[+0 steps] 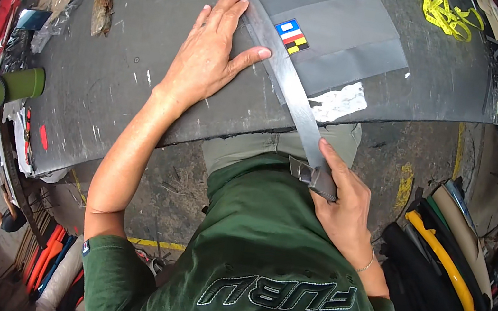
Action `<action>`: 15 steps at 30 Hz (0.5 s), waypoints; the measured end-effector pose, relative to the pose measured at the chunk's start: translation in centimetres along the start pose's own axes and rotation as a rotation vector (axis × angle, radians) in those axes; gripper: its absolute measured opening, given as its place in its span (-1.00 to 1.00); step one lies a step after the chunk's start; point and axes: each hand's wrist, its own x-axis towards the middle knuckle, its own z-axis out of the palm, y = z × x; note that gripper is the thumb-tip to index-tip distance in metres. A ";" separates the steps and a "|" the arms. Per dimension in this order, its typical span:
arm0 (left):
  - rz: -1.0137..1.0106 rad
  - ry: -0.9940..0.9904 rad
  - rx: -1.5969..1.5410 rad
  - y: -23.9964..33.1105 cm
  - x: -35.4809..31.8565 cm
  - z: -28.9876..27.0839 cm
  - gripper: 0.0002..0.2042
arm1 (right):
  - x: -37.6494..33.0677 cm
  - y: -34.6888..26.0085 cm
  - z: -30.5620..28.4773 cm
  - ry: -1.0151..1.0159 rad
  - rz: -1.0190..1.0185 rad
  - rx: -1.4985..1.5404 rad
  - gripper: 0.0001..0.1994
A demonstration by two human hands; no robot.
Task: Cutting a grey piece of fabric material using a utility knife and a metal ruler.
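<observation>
We see the left hand (207, 58) lying flat on a big dark grey sheet (117, 82), palm down, fingers spread open and pointing away from the body, the thumb stretched out to touch the edge of a long grey strip (281, 73). That strip runs diagonally across the sheet from the far edge down toward us, passing over the sheet's near edge and ending at the right hand (342, 203). The right hand is closed around the strip's near end (a darker, squared-off piece sits there under the thumb), just in front of the green shirt (273, 250). A thin bracelet (367, 263) circles the right wrist.

On the sheet, beside the strip, we find a lighter grey rectangular patch (352, 38), a small sticker (292, 36) in blue, white, red, yellow and black, and a scuffed white patch (338, 103). A tangle of yellow cord (447, 14) lies at the far right, a green cylindrical flask (9, 87) at the left edge. Black and yellow curved panels (447, 258) are stacked on the floor to our right.
</observation>
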 end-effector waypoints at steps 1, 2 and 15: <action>0.003 0.001 -0.001 -0.1 0.0 0.2 -0.21 | 0.3 0.1 0.4 0.001 0.006 0.001 -0.25; 0.005 -0.004 -0.004 -0.3 0.1 0.4 -0.21 | 0.5 0.3 1.0 0.036 -0.007 0.049 -0.25; 0.058 0.033 0.042 -0.3 0.2 0.7 -0.21 | 1.5 0.6 0.9 -0.014 0.058 0.124 -0.21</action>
